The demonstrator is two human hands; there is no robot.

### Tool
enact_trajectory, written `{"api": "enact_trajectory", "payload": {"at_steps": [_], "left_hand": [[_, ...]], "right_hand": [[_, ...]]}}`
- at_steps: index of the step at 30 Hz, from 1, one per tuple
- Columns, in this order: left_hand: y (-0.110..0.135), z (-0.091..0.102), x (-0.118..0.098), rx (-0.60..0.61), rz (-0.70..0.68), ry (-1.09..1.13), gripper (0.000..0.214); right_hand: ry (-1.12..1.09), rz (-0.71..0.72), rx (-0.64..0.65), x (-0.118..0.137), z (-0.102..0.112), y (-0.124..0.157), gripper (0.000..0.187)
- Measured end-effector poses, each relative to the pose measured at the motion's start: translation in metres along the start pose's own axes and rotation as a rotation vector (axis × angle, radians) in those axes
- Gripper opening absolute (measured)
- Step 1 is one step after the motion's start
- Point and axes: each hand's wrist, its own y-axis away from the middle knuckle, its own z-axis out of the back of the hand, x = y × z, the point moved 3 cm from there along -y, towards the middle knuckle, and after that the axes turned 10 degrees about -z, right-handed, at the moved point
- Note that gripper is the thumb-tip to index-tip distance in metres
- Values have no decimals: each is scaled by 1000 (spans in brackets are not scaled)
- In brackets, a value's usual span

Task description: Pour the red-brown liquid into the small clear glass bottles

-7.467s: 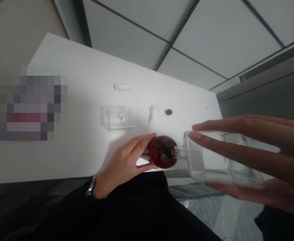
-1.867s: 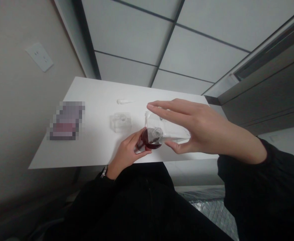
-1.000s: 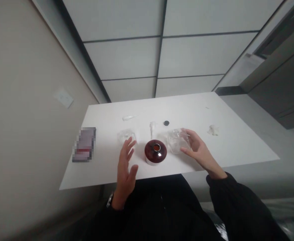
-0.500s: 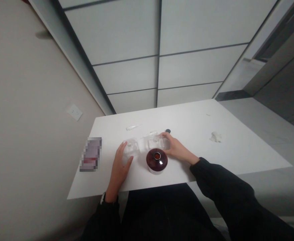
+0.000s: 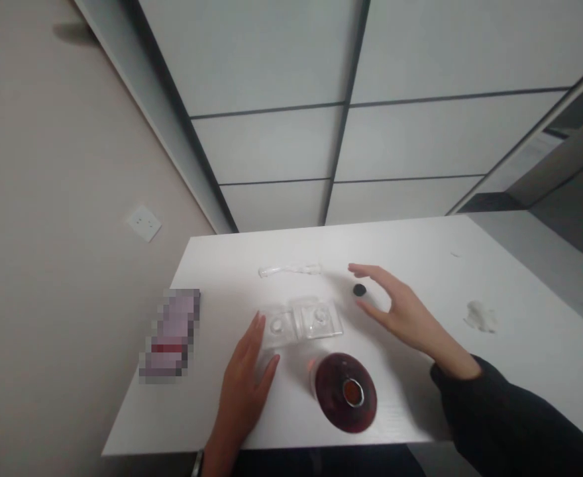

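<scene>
Once the right hand [image 5: 395,298] had lifted off the clear moulded plastic pieces [image 5: 304,324], its grip stood open and empty, curved just above a black cap [image 5: 360,289] instead of resting on the plastic as it had moments before. The left hand [image 5: 242,391], equally open and holding nothing, lay just beside the pieces. They sat on the white worktop [image 5: 421,245] near an upright dark red bottle [image 5: 345,392], with a clear tube [image 5: 290,269] lying beyond.
</scene>
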Motion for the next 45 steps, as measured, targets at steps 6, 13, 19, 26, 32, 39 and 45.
{"api": "enact_trajectory", "payload": {"at_steps": [6,13,19,26,32,39,45], "left_hand": [[-3,3,-2,49,66,19,71],[-6,1,0,81,214,79,68],[-6,-3,2,14,277,99,42],[-13,-3,2,-74,229,130,22],[-16,-2,0,-70,192,130,29],[-15,-1,-2,-47,153,143,27],[-11,-2,1,-27,157,166,26]], "right_hand": [[58,68,160,10,-14,-68,34],[-80,-5,109,32,-5,-35,24],[-37,-112,-103,35,30,38,20],[-142,-201,-214,33,19,119,18],[-159,-195,-82,45,-4,148,47],[-264,-237,-50,55,-43,150,86],[-273,-292,-173,52,-72,140,84]]}}
